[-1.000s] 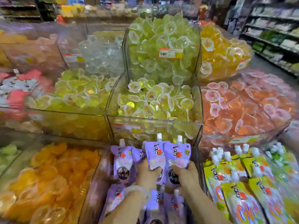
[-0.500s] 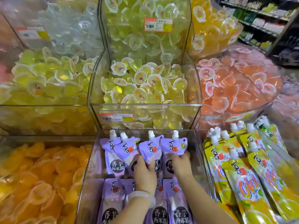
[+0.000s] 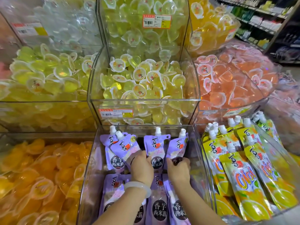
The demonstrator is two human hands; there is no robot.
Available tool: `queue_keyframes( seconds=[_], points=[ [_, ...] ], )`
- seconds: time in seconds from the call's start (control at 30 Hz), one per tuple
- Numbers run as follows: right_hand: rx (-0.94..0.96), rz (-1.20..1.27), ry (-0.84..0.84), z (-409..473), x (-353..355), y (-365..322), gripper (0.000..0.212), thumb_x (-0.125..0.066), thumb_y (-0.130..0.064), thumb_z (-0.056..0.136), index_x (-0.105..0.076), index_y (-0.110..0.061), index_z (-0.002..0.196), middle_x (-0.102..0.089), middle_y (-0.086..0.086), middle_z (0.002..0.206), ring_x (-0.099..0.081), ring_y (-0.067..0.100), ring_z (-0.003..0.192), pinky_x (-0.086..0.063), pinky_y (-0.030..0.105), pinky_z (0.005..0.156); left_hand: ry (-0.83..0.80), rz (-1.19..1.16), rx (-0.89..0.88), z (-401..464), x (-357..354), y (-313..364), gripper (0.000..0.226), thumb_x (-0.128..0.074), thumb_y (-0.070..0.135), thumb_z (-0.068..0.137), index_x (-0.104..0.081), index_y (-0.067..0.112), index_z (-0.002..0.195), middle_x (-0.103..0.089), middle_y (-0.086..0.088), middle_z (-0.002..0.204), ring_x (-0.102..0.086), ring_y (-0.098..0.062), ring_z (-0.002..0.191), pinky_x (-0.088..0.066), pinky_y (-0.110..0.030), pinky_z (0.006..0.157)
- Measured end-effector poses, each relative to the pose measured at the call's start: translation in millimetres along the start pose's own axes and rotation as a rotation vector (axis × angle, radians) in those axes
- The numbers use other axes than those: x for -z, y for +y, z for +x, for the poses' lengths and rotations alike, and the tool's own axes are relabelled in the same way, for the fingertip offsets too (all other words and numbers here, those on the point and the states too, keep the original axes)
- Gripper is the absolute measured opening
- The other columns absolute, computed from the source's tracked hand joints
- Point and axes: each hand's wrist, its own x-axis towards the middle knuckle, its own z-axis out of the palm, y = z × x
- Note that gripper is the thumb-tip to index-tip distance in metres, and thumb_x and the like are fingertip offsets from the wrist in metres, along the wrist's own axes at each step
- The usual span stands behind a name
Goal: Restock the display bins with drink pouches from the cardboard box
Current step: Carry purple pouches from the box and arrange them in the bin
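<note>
Both hands grip purple drink pouches at the back of the clear display bin

Left hand (image 3: 141, 167) has its fingers curled over the lower part of a purple pouch (image 3: 155, 148) standing in the back row; right hand (image 3: 178, 169) is closed on the bottom of the neighbouring pouch (image 3: 177, 149) near the bin's (image 3: 90, 161) back right corner. More purple pouches (image 3: 159, 207) lie along the front edge, under a white bracelet (image 3: 138, 187). Yellow pouches (image 3: 240, 172) fill the bin just to the right, orange jelly cups (image 3: 40, 177) the left one

Jelly cups (image 3: 142, 75), price label (image 3: 115, 113), white bangle (image 3: 138, 187), store shelves (image 3: 259, 21).
</note>
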Motion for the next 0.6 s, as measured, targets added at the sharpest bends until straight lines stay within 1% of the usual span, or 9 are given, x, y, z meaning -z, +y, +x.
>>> queue_keyframes(
  seconds=[0.1, 0.17, 0.23, 0.33, 0.4, 0.43, 0.47, 0.53, 0.6],
  points=[
    [0.025, 0.02, 0.007, 1, 1, 0, 0.046, -0.059, -0.029, 0.09, -0.04, 0.006, 0.113, -0.054, 0.025, 0.118, -0.052, 0.039, 0.113, -0.04, 0.032, 0.075, 0.009, 0.034, 0.02, 5, -3, -5, 0.041, -0.048, 0.019, 0.096, -0.027, 0.018, 0.061, -0.036, 0.005, 0.066, -0.033, -0.017, 0.078, -0.014, -0.023, 0.062],
    [0.078, -0.002, 0.001, 4, 1, -1, 0.031, -0.055, -0.031, 0.093, -0.046, -0.001, 0.096, -0.062, 0.02, 0.097, -0.059, 0.036, 0.098, -0.035, 0.029, 0.067, -0.008, 0.019, 0.017, 8, -4, -7, 0.029, -0.052, 0.021, 0.094, -0.039, 0.015, 0.068, -0.041, 0.0, 0.072, -0.036, -0.019, 0.08, -0.018, -0.024, 0.064],
    [0.137, -0.044, -0.009, 6, 2, -2, 0.032, -0.051, -0.033, 0.094, -0.047, -0.008, 0.074, -0.057, 0.009, 0.069, -0.056, 0.031, 0.075, -0.036, 0.03, 0.063, -0.004, -0.035, 0.009, 8, -2, -10, 0.022, -0.056, 0.023, 0.092, -0.047, 0.014, 0.073, -0.05, -0.004, 0.078, -0.044, -0.022, 0.084, -0.026, -0.026, 0.068],
    [0.159, -0.08, -0.015, 10, 0, -3, 0.041, -0.05, -0.031, 0.095, -0.042, -0.015, 0.058, -0.049, 0.002, 0.055, -0.047, 0.027, 0.063, -0.035, 0.03, 0.062, 0.075, -0.254, 0.052, -1, 6, -21, 0.037, -0.065, 0.02, 0.086, -0.039, 0.021, 0.059, -0.052, -0.003, 0.069, -0.049, -0.022, 0.071, -0.028, -0.026, 0.062],
    [0.156, -0.044, -0.025, 10, -1, -7, 0.036, -0.051, -0.026, 0.094, -0.045, -0.012, 0.061, -0.051, 0.003, 0.058, -0.047, 0.025, 0.062, -0.035, 0.029, 0.063, 0.199, -0.423, 0.216, -6, 13, -30, 0.02, -0.069, 0.017, 0.082, -0.051, 0.014, 0.075, -0.06, -0.011, 0.085, -0.055, -0.029, 0.082, -0.032, -0.027, 0.065],
    [0.168, -0.006, -0.027, 10, -2, -9, 0.03, -0.052, -0.024, 0.094, -0.049, -0.009, 0.067, -0.055, 0.004, 0.064, -0.049, 0.025, 0.066, -0.035, 0.028, 0.065, 0.262, -0.504, 0.322, -7, 15, -35, 0.021, -0.072, 0.014, 0.08, -0.055, 0.004, 0.089, -0.059, -0.017, 0.094, -0.055, -0.032, 0.091, -0.034, -0.028, 0.069],
    [0.183, 0.029, -0.026, 7, -1, -12, 0.023, -0.053, -0.022, 0.093, -0.051, -0.008, 0.074, -0.058, 0.005, 0.071, -0.051, 0.025, 0.071, -0.035, 0.028, 0.067, 0.296, -0.575, 0.413, -7, 15, -39, 0.035, -0.074, 0.011, 0.077, -0.053, -0.003, 0.101, -0.056, -0.021, 0.103, -0.052, -0.034, 0.1, -0.034, -0.03, 0.076],
    [0.257, 0.099, -0.026, 1, -1, -15, 0.019, -0.057, -0.021, 0.091, -0.052, -0.01, 0.076, -0.058, 0.003, 0.073, -0.053, 0.022, 0.072, -0.035, 0.027, 0.065, 0.25, -0.654, 0.484, -5, 13, -43, 0.052, -0.076, 0.011, 0.076, -0.047, -0.004, 0.116, -0.052, -0.019, 0.108, -0.048, -0.033, 0.103, -0.036, -0.032, 0.081],
    [0.339, 0.17, -0.09, -6, -3, -15, 0.021, -0.061, -0.021, 0.088, -0.052, -0.017, 0.07, -0.056, -0.001, 0.065, -0.052, 0.018, 0.066, -0.04, 0.03, 0.062, 0.16, -0.67, 0.442, -5, 8, -43, 0.055, -0.075, 0.012, 0.077, -0.045, 0.003, 0.122, -0.056, -0.013, 0.103, -0.054, -0.031, 0.094, -0.041, -0.031, 0.079]
  ],
)
